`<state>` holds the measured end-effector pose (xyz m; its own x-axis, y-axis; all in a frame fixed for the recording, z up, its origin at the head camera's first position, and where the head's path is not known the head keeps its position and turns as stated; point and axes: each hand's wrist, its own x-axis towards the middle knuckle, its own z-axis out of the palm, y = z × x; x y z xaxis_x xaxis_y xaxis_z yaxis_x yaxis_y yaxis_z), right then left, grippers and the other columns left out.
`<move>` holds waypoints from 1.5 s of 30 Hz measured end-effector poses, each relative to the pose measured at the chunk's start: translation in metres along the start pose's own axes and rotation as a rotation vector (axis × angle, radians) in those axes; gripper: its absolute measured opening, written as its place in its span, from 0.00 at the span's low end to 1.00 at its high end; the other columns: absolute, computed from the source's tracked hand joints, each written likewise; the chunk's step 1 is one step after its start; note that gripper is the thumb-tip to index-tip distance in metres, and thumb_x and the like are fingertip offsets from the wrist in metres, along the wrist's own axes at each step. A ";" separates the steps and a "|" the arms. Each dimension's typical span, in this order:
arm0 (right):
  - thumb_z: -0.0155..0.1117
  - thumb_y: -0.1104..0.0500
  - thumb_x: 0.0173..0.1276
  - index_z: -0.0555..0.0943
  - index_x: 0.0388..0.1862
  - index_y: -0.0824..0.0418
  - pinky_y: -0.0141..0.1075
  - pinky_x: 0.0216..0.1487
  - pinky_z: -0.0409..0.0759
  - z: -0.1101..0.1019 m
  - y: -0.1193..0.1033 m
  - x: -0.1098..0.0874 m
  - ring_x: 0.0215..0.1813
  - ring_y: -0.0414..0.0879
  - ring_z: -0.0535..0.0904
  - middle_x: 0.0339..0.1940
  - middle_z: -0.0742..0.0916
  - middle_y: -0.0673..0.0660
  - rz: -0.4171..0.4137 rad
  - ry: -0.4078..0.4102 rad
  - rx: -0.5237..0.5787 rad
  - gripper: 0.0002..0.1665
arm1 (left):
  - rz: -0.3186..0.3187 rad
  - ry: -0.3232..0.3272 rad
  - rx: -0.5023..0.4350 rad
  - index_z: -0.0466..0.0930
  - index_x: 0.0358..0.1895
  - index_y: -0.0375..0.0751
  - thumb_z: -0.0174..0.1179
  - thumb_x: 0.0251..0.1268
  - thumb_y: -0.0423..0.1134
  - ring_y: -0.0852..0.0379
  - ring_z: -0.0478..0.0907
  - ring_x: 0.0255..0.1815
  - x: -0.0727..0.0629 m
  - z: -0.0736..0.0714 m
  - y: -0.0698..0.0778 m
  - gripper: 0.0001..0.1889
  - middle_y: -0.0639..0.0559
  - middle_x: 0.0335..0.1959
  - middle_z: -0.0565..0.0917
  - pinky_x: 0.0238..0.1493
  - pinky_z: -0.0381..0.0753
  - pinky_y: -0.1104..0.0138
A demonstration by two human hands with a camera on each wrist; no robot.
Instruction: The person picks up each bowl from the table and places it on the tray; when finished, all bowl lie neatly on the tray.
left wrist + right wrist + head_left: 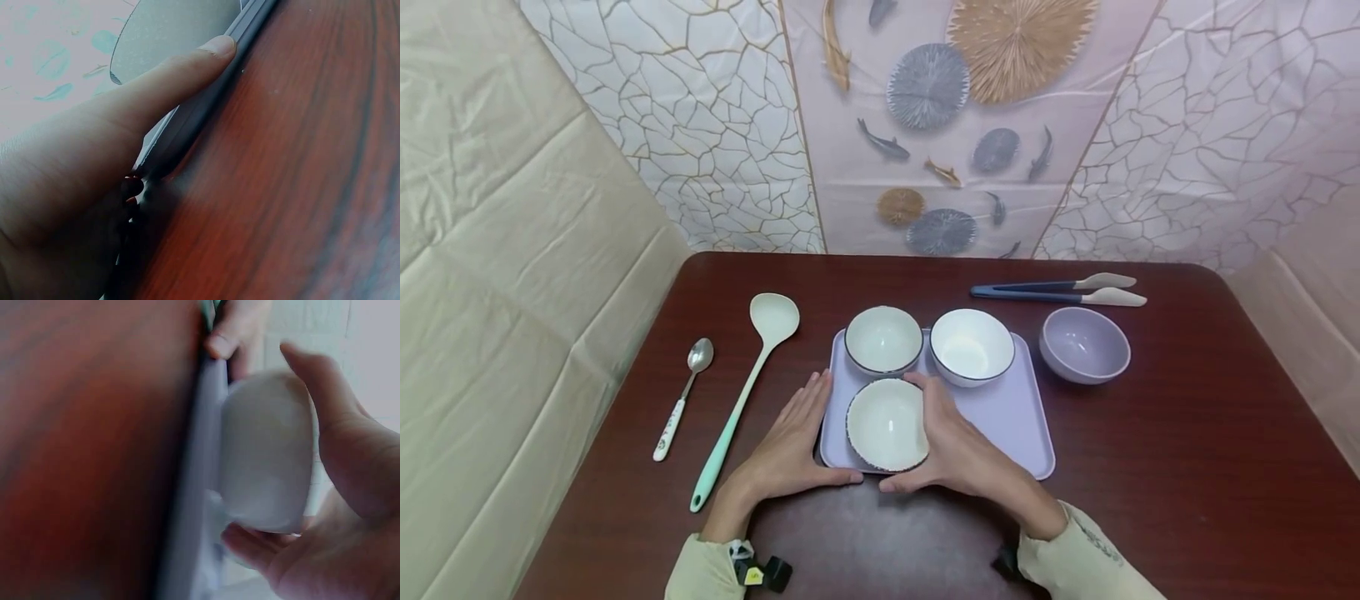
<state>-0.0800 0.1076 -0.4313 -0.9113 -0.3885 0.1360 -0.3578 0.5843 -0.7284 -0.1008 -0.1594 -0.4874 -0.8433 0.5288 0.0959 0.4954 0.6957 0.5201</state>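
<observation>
A white bowl with a dark speckled rim (886, 425) stands at the front left of the lilac tray (1000, 417). My right hand (958, 442) holds this bowl from its right side, fingers behind and thumb in front. The right wrist view shows the fingers and thumb about the white bowl (265, 450). Along the tray's left edge lies my left hand (790, 446), fingers straight and thumb stretched along the front edge. In the left wrist view its thumb (181, 78) touches the tray rim. Two more dark-rimmed bowls, one greyish (883, 340) and one white (972, 346), sit at the tray's back.
Left of the tray lie a mint-handled ladle (737, 404) and a metal spoon with a white handle (681, 404). A purple bowl (1085, 346) stands to the right, with blue-and-white tongs (1060, 292) behind it. A patterned cloth (940, 125) hangs behind the brown table (1187, 433).
</observation>
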 end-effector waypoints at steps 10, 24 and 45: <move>0.79 0.54 0.55 0.69 0.66 0.61 0.48 0.61 0.67 -0.128 0.022 -0.009 0.62 0.54 0.70 0.61 0.76 0.57 -0.044 0.352 -0.139 0.42 | 0.003 0.010 -0.006 0.37 0.79 0.38 0.65 0.41 0.76 0.48 0.37 0.79 0.000 0.000 0.002 0.71 0.45 0.80 0.43 0.76 0.43 0.53; 0.84 0.48 0.44 0.43 0.73 0.78 0.64 0.53 0.63 -0.163 0.132 -0.025 0.58 0.76 0.59 0.61 0.62 0.83 0.338 0.354 -0.264 0.75 | -0.009 0.009 -0.002 0.37 0.79 0.37 0.64 0.41 0.77 0.48 0.37 0.79 -0.001 0.000 0.004 0.71 0.45 0.80 0.43 0.76 0.42 0.54; 0.87 0.46 0.39 0.52 0.74 0.71 0.60 0.47 0.72 -0.170 0.086 -0.030 0.55 0.68 0.68 0.61 0.66 0.74 0.321 0.415 -0.211 0.73 | 0.004 0.017 0.003 0.37 0.79 0.37 0.64 0.41 0.77 0.47 0.38 0.79 -0.001 0.002 0.002 0.71 0.44 0.80 0.43 0.76 0.42 0.53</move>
<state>-0.1176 0.2907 -0.3839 -0.9695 0.1204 0.2134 -0.0432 0.7734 -0.6325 -0.0991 -0.1579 -0.4880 -0.8445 0.5237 0.1122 0.4996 0.6948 0.5173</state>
